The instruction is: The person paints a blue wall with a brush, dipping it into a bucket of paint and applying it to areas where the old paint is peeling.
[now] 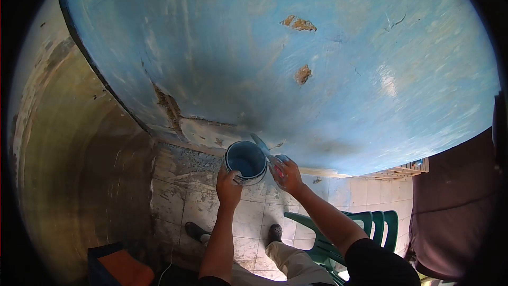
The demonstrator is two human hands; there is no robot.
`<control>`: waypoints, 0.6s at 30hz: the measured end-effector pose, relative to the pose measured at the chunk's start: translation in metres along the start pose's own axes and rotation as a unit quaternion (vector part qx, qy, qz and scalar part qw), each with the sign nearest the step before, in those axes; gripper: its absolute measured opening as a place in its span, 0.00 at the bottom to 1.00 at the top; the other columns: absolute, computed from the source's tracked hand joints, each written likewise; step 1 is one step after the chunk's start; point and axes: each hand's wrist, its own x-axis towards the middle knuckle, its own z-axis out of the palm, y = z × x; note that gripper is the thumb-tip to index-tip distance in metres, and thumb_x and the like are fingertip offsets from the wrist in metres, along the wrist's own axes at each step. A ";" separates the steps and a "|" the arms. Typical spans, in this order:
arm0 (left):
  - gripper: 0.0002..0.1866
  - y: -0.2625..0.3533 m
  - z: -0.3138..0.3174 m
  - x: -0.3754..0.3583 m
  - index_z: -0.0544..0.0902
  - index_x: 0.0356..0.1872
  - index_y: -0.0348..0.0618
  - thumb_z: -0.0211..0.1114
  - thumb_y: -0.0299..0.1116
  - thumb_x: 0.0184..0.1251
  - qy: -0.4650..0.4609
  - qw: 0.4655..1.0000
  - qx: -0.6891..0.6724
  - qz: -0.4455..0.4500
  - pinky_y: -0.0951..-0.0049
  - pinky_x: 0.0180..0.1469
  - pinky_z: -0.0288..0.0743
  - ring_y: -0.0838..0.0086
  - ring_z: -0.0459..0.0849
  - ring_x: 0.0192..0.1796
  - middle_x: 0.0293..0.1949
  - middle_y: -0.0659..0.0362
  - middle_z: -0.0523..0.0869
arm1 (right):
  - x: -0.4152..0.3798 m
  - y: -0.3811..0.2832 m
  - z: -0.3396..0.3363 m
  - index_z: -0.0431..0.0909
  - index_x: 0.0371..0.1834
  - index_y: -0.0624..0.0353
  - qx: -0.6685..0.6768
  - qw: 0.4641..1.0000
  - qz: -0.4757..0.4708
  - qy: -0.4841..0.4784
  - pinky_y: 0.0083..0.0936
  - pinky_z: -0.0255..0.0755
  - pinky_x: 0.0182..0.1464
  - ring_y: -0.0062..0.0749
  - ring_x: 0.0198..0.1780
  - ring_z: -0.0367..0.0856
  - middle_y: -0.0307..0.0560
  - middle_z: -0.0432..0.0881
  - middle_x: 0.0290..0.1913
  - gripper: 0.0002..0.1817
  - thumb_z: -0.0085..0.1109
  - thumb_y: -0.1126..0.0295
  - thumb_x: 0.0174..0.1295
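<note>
My left hand (229,186) is closed on the near rim of a small bucket (246,158), with the thumb over the edge. The bucket's inside looks dark blue, and how much it contains I cannot make out. In my right hand (288,176) is a putty knife (260,143), its blade pointing up and left beside the bucket's right rim. The fingers are wrapped round its handle. Both hands are in front of the lower part of a blue painted wall (238,85).
Bare brown patches (302,74) and a long broken strip (169,107) mark the wall. Stacked green plastic chairs (391,230) stand at lower right, near a dark cloth (455,206). Debris lies on the tiled floor (246,217). An orange and dark object (124,269) is at lower left.
</note>
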 end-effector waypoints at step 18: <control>0.18 -0.033 -0.005 0.015 0.88 0.42 0.40 0.81 0.24 0.47 -0.006 1.000 0.008 -0.010 0.54 0.68 0.76 0.45 0.78 0.68 0.66 0.42 0.81 | 0.024 0.024 0.036 0.85 0.55 0.61 -0.129 0.987 0.045 -0.079 0.47 0.80 0.49 0.58 0.45 0.85 0.60 0.87 0.46 0.15 0.65 0.73 0.66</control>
